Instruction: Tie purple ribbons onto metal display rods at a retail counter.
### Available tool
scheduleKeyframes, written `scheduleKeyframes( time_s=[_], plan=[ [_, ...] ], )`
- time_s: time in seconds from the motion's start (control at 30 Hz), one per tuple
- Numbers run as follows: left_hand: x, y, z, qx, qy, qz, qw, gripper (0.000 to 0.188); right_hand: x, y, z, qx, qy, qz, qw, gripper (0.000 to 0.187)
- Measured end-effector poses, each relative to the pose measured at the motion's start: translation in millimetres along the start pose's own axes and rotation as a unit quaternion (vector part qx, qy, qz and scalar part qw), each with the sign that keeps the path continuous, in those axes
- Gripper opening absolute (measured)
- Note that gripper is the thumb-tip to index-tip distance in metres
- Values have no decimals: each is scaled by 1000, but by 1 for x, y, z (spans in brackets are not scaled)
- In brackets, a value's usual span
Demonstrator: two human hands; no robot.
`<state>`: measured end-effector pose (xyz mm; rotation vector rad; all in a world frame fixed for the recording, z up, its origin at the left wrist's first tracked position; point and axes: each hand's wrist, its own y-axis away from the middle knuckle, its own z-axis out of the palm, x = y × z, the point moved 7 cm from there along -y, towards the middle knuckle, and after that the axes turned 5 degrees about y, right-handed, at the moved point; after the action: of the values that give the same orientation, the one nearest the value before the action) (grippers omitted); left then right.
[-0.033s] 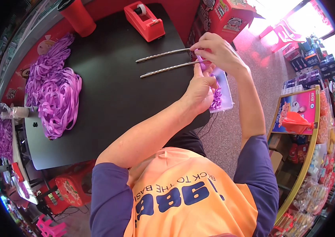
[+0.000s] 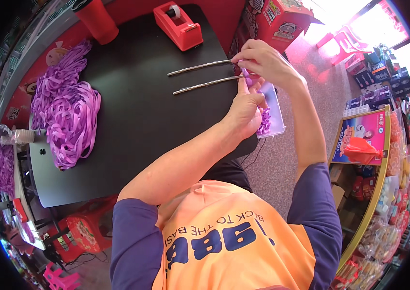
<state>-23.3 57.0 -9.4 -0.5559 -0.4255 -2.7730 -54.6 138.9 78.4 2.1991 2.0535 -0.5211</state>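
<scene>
**Two hands work a purple strip at the ends of twin metal rods**

At the right edge of a dark, smooth-topped table (image 2: 137, 121) with rounded corners, both hands meet over a narrow, glossy purple ribbon (image 2: 249, 81). The left hand (image 2: 249, 108) comes from below, thumb pointing up, and pinches the ribbon beside the lower rod; its other fingers are partly hidden. The right hand (image 2: 268, 63) arches over from the right, thumb and fingertips pressed together on the ribbon near the upper rod. Whether it also grips that rod cannot be told.

The two slim, silvery, spiral-twisted metal rods, an upper one (image 2: 200, 67) and a lower one (image 2: 206, 86), reach leftward over the table, roughly side by side and apart. Their right ends disappear among the fingers.

Just beneath the hands, beside the table edge, a pale, translucent plastic tray (image 2: 277, 118) holds short, crinkled purple pieces (image 2: 265, 123). Well apart, on the table's left side, lie two loose heaps of long, looped purple ribbon, one farther back (image 2: 62, 72), one nearer (image 2: 74, 128), touching each other. A red tape dispenser (image 2: 181, 29) with a white-cored roll and a red cylindrical container (image 2: 98, 21) stand toward the far edge.
</scene>
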Motion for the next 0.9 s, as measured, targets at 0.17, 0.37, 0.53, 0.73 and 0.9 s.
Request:
scheduleKeyframes(
  time_s=[0.17,0.37,0.53,0.73,0.9],
  plan=[
    [-3,1,-1,8,15,-14,1000,105,2,-29,9,-169,89,-52,980,21],
    [-2,2,-1,7,21,-20,1000,106,9,-41,19,-288,41,-53,955,20],
    [0,1,0,-1,12,-13,1000,105,10,-41,24,-287,4,-128,949,18],
    [2,1,0,-4,-5,-9,1000,100,46,-18,20,-225,-185,-62,955,11],
    [-1,1,-1,-5,8,-7,1000,97,62,0,15,-115,-211,-4,971,12]
  ],
)
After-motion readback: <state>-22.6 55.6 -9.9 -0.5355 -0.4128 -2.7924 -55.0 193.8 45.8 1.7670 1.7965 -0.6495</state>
